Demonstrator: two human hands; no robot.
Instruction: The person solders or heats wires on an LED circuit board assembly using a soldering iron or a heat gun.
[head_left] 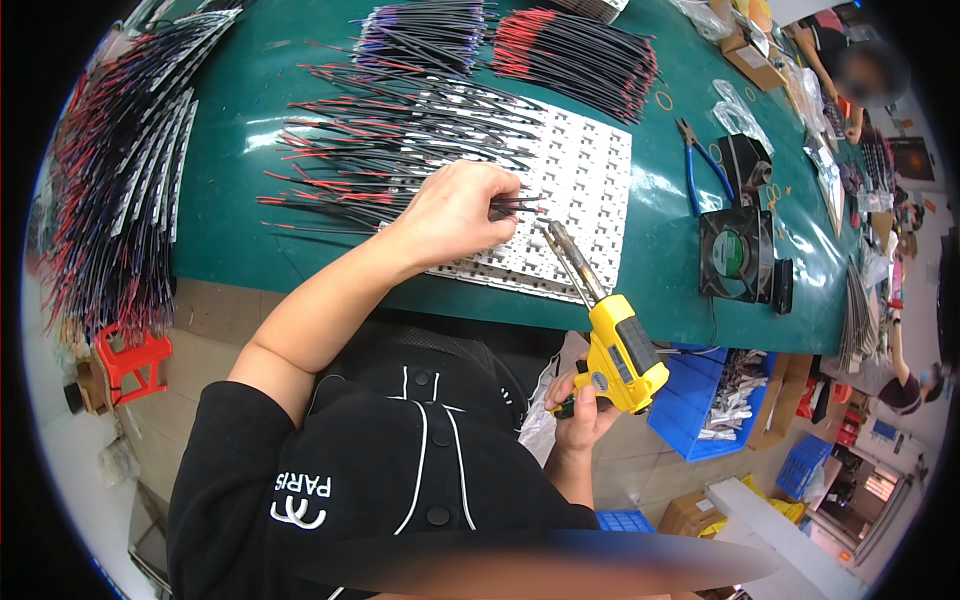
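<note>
My left hand (455,208) is closed in a pinch on black wires, whose ends stick out past its fingers. It hovers over a stack of white boards (592,185) with rows of small dark marks. Across the boards' left side lie many black wires (340,190) with red tips. In my right hand (582,415), below the table edge, is a yellow and black soldering gun (618,350). Its metal tip (565,245) and thin feed tube point up and left, ending just right of the wire ends. I cannot tell whether the tip touches them.
Wire bundles (575,60) lie along the green table's (660,250) far side. More wired boards (130,180) hang over its left end. Blue-handled pliers (704,170) and a black fan (735,255) are on the right. Below stand a blue bin (690,400) and a red stool (135,365).
</note>
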